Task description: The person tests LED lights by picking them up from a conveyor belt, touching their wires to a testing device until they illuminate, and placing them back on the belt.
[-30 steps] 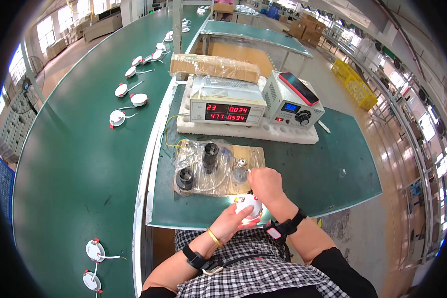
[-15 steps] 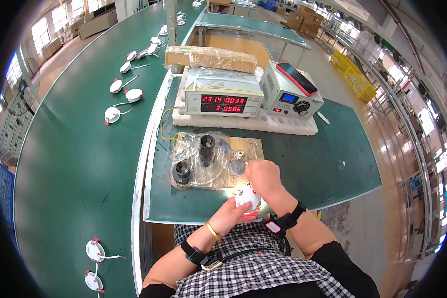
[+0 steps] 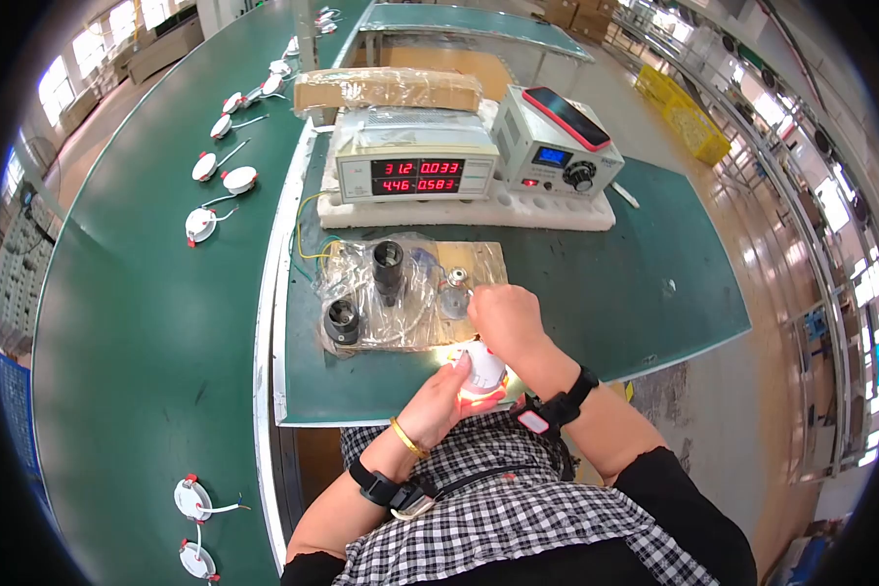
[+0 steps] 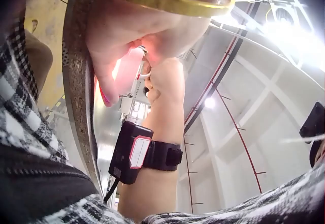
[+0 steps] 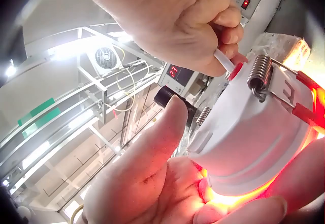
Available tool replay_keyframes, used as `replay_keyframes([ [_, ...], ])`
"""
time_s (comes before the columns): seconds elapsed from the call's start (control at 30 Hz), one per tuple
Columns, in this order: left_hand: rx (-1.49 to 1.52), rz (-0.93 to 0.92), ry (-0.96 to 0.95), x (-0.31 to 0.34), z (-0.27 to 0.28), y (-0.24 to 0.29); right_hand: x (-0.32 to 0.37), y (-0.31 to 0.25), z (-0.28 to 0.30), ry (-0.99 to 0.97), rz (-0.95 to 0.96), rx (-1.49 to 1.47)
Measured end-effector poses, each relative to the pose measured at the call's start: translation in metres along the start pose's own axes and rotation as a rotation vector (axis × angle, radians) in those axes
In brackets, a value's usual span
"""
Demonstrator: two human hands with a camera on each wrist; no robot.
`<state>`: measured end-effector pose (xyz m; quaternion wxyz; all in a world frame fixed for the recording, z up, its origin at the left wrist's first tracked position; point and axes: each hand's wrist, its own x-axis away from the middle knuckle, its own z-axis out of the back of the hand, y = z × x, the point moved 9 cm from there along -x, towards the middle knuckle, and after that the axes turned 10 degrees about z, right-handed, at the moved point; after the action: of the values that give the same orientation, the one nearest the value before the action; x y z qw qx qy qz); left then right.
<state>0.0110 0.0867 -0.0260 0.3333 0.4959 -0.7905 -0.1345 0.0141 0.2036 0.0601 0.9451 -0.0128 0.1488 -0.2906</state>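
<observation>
My left hand (image 3: 432, 402) holds a white round downlight (image 3: 483, 369) near the table's front edge, thumb on its side and fingers beneath. The lamp is lit, and its glow reddens the fingers in the right wrist view. A coiled spring clip (image 5: 260, 72) with red-sleeved ends stands on the housing. With curled fingers, my right hand (image 3: 510, 322) grips the lamp's white cable (image 5: 222, 61) close to a red grommet; the cable's far end is hidden by the hand. Just beyond the right hand lies a plastic-wrapped wooden board (image 3: 486, 262) with black lamp sockets (image 3: 388, 266).
A meter with red digits (image 3: 415, 178) and a grey power unit (image 3: 557, 156) sit on white foam (image 3: 439, 212) behind the board. A phone (image 3: 566, 117) lies on the unit. Several downlights (image 3: 201, 225) line the green conveyor (image 3: 137, 342) at left.
The head view has shifted, so the bench sits higher in it. The downlight has turned slightly in my left hand. My right hand keeps its grip by the board; the meter's digits differ.
</observation>
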Motion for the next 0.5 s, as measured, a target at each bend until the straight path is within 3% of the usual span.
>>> replay_keyframes([
  [0.43,-0.003,-0.001,-0.007,0.004,0.003,-0.001,0.002,-0.003,0.003,-0.050,0.003,0.004],
  [0.5,0.001,-0.026,0.014,0.016,0.005,0.005,0.000,-0.021,0.021,0.052,0.072,-0.104],
])
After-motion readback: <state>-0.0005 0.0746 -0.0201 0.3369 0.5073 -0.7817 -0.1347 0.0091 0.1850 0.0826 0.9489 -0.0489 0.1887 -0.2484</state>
